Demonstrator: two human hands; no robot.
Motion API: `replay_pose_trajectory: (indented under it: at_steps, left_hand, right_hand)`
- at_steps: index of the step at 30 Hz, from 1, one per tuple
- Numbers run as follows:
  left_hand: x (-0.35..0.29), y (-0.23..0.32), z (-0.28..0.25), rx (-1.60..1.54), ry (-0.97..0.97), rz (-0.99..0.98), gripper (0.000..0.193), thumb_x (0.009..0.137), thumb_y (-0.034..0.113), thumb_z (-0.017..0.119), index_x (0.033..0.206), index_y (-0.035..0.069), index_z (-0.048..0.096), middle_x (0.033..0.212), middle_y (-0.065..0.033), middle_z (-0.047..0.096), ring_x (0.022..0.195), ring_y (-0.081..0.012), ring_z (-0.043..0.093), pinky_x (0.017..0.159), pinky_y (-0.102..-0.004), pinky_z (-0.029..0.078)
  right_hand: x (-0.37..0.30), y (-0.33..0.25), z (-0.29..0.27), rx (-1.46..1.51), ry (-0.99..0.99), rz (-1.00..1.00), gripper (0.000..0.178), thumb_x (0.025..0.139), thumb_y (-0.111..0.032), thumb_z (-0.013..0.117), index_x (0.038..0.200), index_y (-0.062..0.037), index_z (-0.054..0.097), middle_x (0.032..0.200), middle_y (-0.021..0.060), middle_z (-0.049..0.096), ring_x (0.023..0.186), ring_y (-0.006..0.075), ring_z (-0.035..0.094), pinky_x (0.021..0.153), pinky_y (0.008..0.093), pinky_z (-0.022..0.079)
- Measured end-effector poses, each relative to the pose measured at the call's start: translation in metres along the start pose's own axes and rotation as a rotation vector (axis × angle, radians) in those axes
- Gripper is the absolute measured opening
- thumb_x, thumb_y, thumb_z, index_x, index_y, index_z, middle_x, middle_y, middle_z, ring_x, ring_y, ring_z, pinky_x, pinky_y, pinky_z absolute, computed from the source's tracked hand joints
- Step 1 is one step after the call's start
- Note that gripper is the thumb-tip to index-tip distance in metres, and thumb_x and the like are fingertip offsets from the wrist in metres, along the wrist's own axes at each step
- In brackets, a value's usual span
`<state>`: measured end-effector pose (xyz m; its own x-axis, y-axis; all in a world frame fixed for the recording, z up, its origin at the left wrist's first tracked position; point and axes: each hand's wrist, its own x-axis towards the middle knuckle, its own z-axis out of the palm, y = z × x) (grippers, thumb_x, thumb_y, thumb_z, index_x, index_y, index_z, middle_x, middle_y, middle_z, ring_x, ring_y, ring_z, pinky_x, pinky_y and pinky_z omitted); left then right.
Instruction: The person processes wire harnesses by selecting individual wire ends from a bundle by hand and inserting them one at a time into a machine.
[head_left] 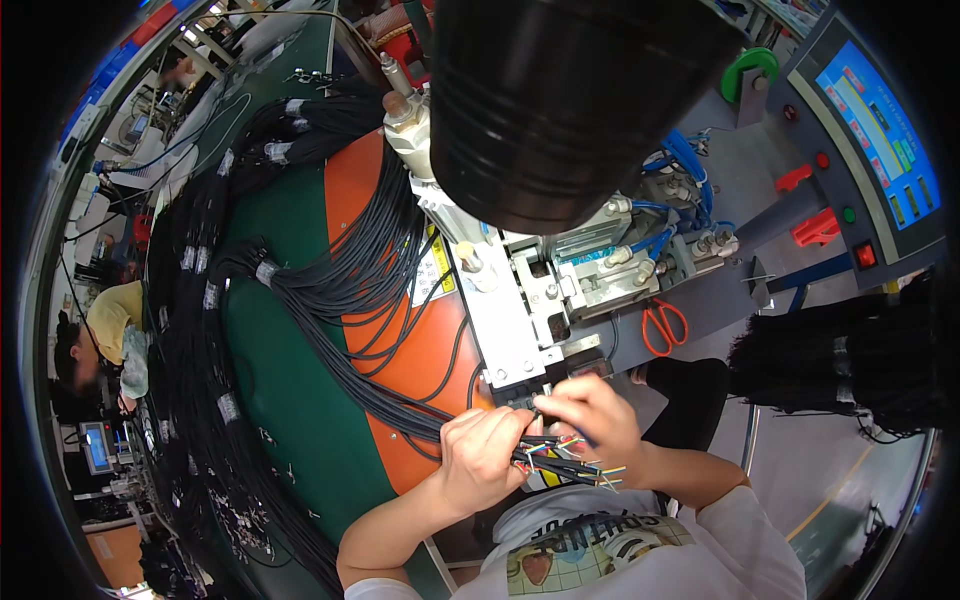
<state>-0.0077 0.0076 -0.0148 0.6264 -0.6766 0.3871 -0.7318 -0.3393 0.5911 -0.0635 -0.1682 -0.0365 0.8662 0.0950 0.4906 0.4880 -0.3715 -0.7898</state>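
Note:
My left hand (483, 450) is closed around a bunch of black cables (385, 405). Their stripped ends, with thin coloured wires (600, 474) fanning out, stick out to the right beneath my right hand. At the front of a metal bench machine (490, 325), my right hand (597, 418) has its thumb and fingers pinched together. What lies between those fingertips is too small and blurred to make out. The fingertips of both hands are close to the machine's dark front block (518, 393). From a tied bundle on the left, the cables run across an orange board (370, 330) to my left hand.
Thick black cable bundles (215, 290) cover the left of the green table (275, 335). Red-handled scissors (664, 328) lie right of the machine. A black cylinder (570, 100) blocks the upper middle. A touch screen (880, 130) stands right; more cables (830, 365) hang below it. Someone (110, 325) sits far left.

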Motion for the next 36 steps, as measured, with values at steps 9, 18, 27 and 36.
replay_pose_trajectory:
  at_steps: [9, 18, 27, 36]
  left_hand:
    - [0.002, -0.001, 0.000, 0.023, -0.045, -0.003, 0.028, 0.061, 0.006, 0.069, 0.087, 0.003, 0.057, 0.068, -0.0078, 0.055, 0.057, -0.0253, 0.057, 0.052, -0.0351, 0.044]
    - [0.004, -0.009, -0.003, -0.051, -0.172, 0.054, 0.028, 0.062, 0.008, 0.067, 0.087, 0.003, 0.057, 0.071, -0.0078, 0.054, 0.059, -0.0255, 0.058, 0.053, -0.0350, 0.045]
    - [0.007, -0.015, -0.006, -0.118, -0.264, 0.112, 0.026, 0.063, 0.009, 0.067, 0.086, 0.004, 0.057, 0.067, -0.0068, 0.052, 0.059, -0.0245, 0.058, 0.053, -0.0353, 0.046]
    - [0.002, 0.002, -0.002, 0.287, -0.111, 0.056, 0.038, 0.069, 0.008, 0.062, 0.106, -0.003, 0.061, 0.082, -0.0074, 0.055, 0.066, -0.0201, 0.056, 0.057, -0.0312, 0.046]
  right_hand:
    - [0.004, 0.017, -0.011, 0.970, -0.069, 0.617, 0.020, 0.089, 0.001, 0.060, 0.109, 0.0064, 0.064, 0.103, 0.0118, 0.062, 0.085, 0.0128, 0.064, 0.074, 0.0250, 0.052]
    - [0.012, 0.030, -0.025, 0.851, -0.231, 0.625, 0.015, 0.087, 0.004, 0.061, 0.100, 0.0058, 0.067, 0.094, 0.0114, 0.064, 0.070, 0.0117, 0.064, 0.059, 0.0200, 0.051]
    - [0.019, 0.028, -0.034, 0.570, -0.337, 0.482, 0.012, 0.081, 0.003, 0.066, 0.092, 0.0039, 0.069, 0.087, 0.0096, 0.066, 0.062, 0.0096, 0.063, 0.054, 0.0202, 0.049]
    - [0.015, 0.016, -0.014, -0.427, -0.160, 0.081, 0.007, 0.077, -0.008, 0.064, 0.080, -0.0040, 0.059, 0.073, 0.0065, 0.054, 0.054, 0.0250, 0.059, 0.048, 0.0353, 0.047]
